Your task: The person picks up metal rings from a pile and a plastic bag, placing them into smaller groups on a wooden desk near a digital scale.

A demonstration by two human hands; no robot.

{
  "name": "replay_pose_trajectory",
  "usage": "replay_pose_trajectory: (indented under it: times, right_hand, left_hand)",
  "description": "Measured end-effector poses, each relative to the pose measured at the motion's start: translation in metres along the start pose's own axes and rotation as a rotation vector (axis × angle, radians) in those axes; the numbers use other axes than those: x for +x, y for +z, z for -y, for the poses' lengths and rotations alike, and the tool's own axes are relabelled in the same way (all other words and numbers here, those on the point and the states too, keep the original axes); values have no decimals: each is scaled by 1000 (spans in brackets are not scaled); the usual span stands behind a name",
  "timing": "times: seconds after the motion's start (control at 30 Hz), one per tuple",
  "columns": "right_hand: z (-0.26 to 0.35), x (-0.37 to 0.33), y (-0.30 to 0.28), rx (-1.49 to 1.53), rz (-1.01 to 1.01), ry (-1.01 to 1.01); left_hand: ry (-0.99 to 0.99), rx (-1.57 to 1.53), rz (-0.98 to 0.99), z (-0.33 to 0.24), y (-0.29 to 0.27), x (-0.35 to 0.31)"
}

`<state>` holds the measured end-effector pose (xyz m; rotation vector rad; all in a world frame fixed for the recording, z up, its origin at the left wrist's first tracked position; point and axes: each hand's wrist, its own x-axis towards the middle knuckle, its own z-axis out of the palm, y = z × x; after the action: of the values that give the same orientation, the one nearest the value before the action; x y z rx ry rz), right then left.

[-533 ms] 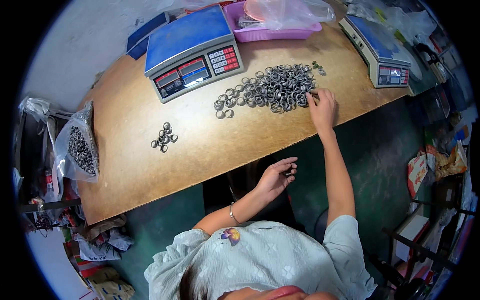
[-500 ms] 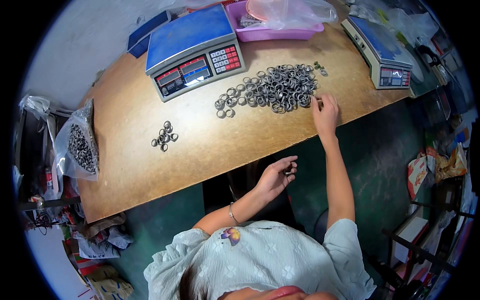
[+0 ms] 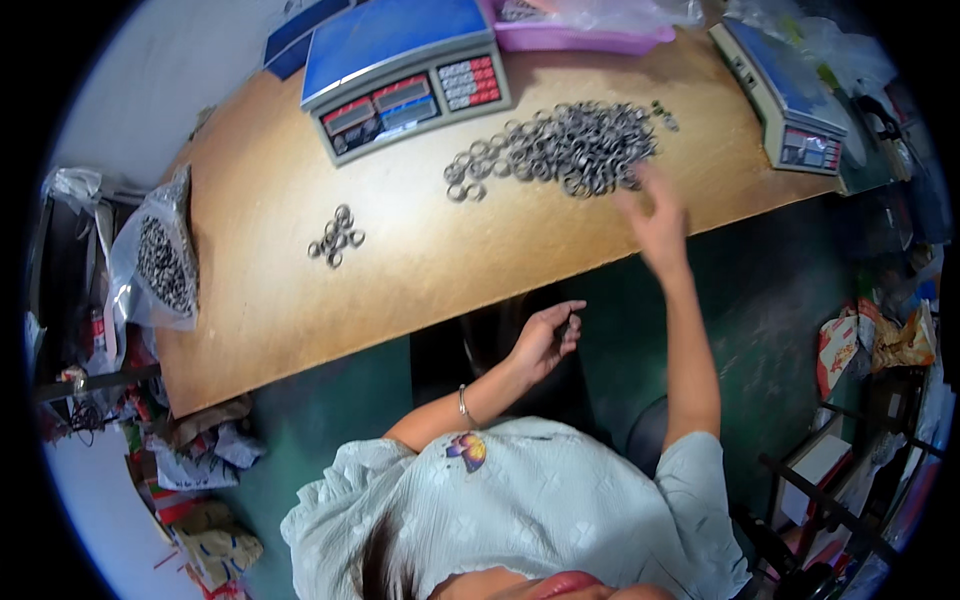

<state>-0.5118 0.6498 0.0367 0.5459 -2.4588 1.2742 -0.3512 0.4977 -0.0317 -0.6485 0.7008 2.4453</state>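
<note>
A heap of grey metal rings (image 3: 585,150) lies on the wooden table, with a looser tail of rings toward its left. My right hand (image 3: 662,225) reaches to the heap's near right edge; motion blurs it, but thumb and fingers look apart, with no held ring discernible. Below the table's front edge, my left hand (image 3: 543,342) is held before my body, index finger stretched and the other fingers curled. Something small and dark shows in those curled fingers, too small to name. Further left on the table sits a small group of several rings (image 3: 336,238).
A blue-topped scale (image 3: 400,60) stands behind the rings, beside a pink basket (image 3: 585,38). Another scale (image 3: 785,100) is at the right. A clear bag of small dark parts (image 3: 165,262) rests at the table's left edge. Small greenish pieces (image 3: 662,114) lie beyond the heap.
The view has shifted, so the table and its things appear higher. My right hand's thumb and fingers have spread apart at the heap's edge. My left hand keeps nearly the same pose.
</note>
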Motion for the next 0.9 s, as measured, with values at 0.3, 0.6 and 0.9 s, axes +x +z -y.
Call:
replay_pose_trajectory:
  times: [0.3, 0.6, 0.9]
  right_hand:
    - [-1, -11, 30, -346, 44, -66]
    - [6, -14, 39, -253, -47, -143]
    - [19, 3, 63, -16, -74, -39]
  left_hand:
    - [337, -16, -661, 35, -220, 81]
    - [193, 359, -847, 42, -303, 103]
    - [275, 483, -330, 30, -101, 22]
